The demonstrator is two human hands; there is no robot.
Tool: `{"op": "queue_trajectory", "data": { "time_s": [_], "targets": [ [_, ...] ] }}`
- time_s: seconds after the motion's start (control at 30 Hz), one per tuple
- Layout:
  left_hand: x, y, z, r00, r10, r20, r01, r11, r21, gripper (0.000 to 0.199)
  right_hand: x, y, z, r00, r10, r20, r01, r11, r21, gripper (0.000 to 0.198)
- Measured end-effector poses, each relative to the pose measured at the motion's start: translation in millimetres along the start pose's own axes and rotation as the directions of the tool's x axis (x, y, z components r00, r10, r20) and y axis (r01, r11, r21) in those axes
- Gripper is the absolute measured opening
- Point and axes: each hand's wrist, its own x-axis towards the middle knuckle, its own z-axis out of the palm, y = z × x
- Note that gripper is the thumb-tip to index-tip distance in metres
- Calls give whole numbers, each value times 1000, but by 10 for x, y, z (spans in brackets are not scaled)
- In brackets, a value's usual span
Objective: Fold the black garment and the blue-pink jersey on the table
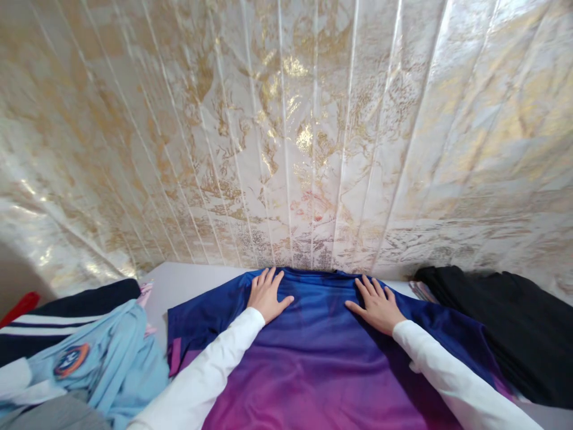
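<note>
A short-sleeved shirt point(308, 340), fading from blue at the top to purple and magenta lower down, lies spread out before me. My left hand point(268, 295) rests flat on its upper left part near the shoulder, fingers spread. On the upper right part lies my right hand point(376, 304), also with the fingers apart. Neither hand grips the cloth. The shirt's collar edge is at the far side, between and beyond my hands. Its lower part runs out of view at the bottom, and my white sleeves cover some of it.
At the left is a pile with a light blue garment point(129, 352), a dark striped garment point(85, 307) and a grey cloth point(58, 413). Folded black clothes point(505, 322) lie at the right on the white table point(179, 280). A gold-patterned curtain point(286, 131) hangs behind.
</note>
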Motion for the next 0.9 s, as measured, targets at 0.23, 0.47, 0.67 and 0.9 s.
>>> {"op": "queue_trajectory", "data": {
  "time_s": [0.23, 0.47, 0.67, 0.9],
  "targets": [
    [-37, -36, 58, 998, 57, -9, -57, 998, 3, 41, 51, -191, -30, 991, -131, -35, 134, 979, 151, 49],
    [-244, -85, 62, 980, 121, 160, -126, 992, 21, 63, -45, -241, 118, 998, 54, 11, -54, 998, 41, 76],
    [-219, -116, 80, 981, 39, 192, -51, 997, 57, 80, 19, -141, 44, 986, 153, 73, -158, 985, 72, 86],
    [-327, -139, -211, 958, 133, 253, -140, 990, 12, 68, -460, 140, -359, 988, -148, 38, 132, 951, 281, 68]
  ]
}}
